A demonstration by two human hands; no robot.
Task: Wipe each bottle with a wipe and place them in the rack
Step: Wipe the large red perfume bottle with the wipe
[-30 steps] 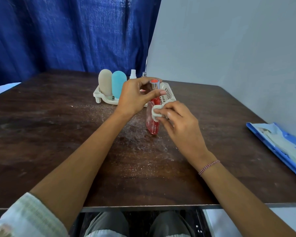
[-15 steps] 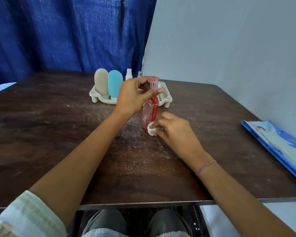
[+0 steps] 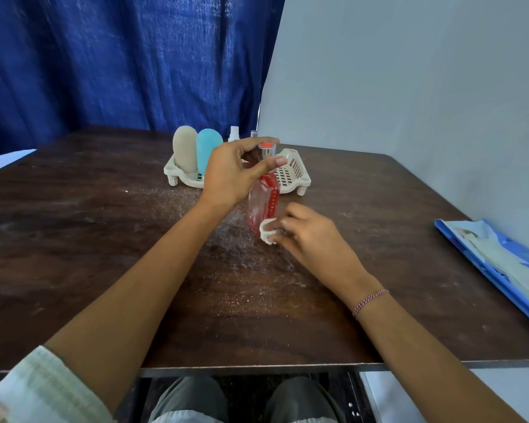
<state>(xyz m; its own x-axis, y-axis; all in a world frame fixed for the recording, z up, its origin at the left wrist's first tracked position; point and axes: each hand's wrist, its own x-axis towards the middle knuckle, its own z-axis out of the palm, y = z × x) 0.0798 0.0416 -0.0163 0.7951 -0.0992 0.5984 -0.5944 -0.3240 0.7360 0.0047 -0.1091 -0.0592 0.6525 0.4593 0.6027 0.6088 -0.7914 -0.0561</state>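
1. The left hand gripped the red bottle by its silver cap, thumb on the near side and fingers curled over the far side. The bottle stood nearly upright above the table, just in front of the rack. Whether its base touched the wood could not be told.
2. The right hand pinched a small folded wipe against the bottle's lower corner, its fingers curled round the cloth.
3. Wiping seemed to be the step in hand, and it was low on the body. A thorough job would likely take the wipe up the full height of each face, with the left hand turning the bottle by the cap to bring the hidden side round.
4. A cap hold is narrow — firm rubbing near the base could swing the bottle, so light strokes seemed wise.
5. A beige bottle and a blue bottle stood at the rack's left end. The slotted right part looked free — probably the spot for this one.
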